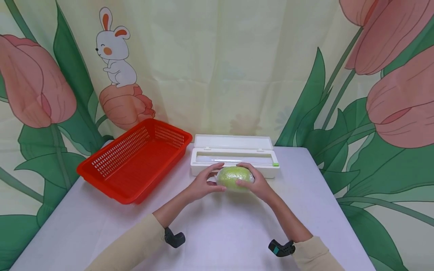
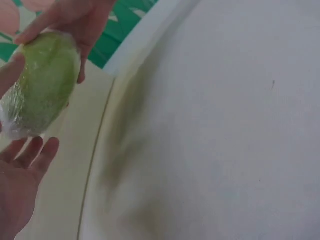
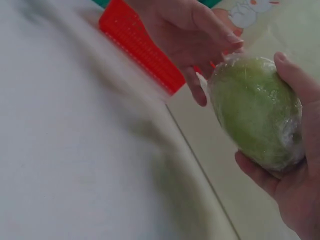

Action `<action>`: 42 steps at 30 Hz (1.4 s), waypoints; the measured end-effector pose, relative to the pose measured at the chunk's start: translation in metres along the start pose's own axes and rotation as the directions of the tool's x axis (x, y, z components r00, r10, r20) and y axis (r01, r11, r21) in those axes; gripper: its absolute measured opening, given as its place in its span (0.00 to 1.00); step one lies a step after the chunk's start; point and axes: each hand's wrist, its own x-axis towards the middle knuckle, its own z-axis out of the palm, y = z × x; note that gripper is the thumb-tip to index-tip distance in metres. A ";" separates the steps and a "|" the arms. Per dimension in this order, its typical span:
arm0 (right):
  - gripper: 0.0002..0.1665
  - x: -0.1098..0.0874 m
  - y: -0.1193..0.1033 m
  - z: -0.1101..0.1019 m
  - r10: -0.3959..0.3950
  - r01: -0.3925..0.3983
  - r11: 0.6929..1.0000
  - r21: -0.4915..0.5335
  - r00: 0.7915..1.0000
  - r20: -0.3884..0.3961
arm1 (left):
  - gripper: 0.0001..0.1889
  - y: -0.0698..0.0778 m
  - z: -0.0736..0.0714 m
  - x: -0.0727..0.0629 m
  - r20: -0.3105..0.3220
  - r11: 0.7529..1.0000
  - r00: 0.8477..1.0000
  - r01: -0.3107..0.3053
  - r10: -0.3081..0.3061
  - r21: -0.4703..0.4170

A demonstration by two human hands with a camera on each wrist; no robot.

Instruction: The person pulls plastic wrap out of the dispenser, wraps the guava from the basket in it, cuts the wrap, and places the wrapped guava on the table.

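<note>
A green oval fruit (image 1: 234, 177), shaped like a mango and wrapped in clear cling film, is held up over the table in front of a white film dispenser (image 1: 234, 160). My right hand (image 1: 260, 186) grips its right end, with the thumb on one side and fingers on the other (image 3: 295, 170). At the opposite end my left hand (image 1: 202, 184) has its fingers spread loosely around the film, fingertips right at the fruit (image 2: 47, 85). Bunched film shows at the fruit's ends. The dispenser's lid (image 1: 233, 142) stands up, and a film roll (image 1: 234, 159) lies inside.
A red plastic basket (image 1: 135, 197) stands at the left of the white-covered table (image 1: 220, 233). A small green piece (image 1: 275, 164) sits at the dispenser's right end. Behind the table hangs a curtain (image 1: 251, 67) printed with tulips and a rabbit.
</note>
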 end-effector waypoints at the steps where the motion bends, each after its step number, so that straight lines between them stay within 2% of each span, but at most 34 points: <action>1: 0.35 -0.001 -0.002 0.000 -0.002 0.002 1.000 -0.004 1.000 0.012 | 0.44 0.001 0.000 0.001 0.006 1.000 1.000 -0.004 0.004 0.019; 8: 0.37 -0.015 -0.032 0.001 -0.040 0.040 0.999 0.010 0.998 0.055 | 0.37 0.000 0.000 0.005 0.008 0.995 0.999 -0.033 0.032 0.091; 13: 0.44 -0.016 -0.032 0.005 -0.022 0.019 0.999 0.034 0.997 0.079 | 0.35 -0.003 -0.001 0.004 -0.025 0.995 0.999 -0.029 0.031 0.100; 17: 0.50 -0.020 -0.027 0.004 -0.016 0.011 0.998 0.060 0.996 0.083 | 0.35 -0.004 0.000 0.003 -0.040 0.993 0.998 -0.034 0.039 0.114; 20: 0.51 -0.020 -0.013 0.004 -0.024 0.019 0.998 0.067 0.997 0.075 | 0.35 -0.006 0.001 0.002 -0.046 0.992 0.998 -0.038 0.044 0.123; 26: 0.44 -0.017 0.018 0.005 -0.051 0.049 0.998 0.050 0.998 0.044 | 0.35 -0.011 0.000 0.001 -0.057 0.993 0.997 -0.039 0.045 0.107; 34: 0.38 -0.017 0.028 0.007 -0.083 0.079 0.995 0.067 0.995 0.051 | 0.34 -0.019 0.000 0.001 -0.039 0.992 0.999 -0.019 0.024 0.124; 42: 0.38 -0.018 0.037 0.013 -0.062 0.061 0.998 0.013 0.996 0.063 | 0.35 -0.024 0.000 0.000 0.000 0.983 0.998 0.061 -0.062 0.175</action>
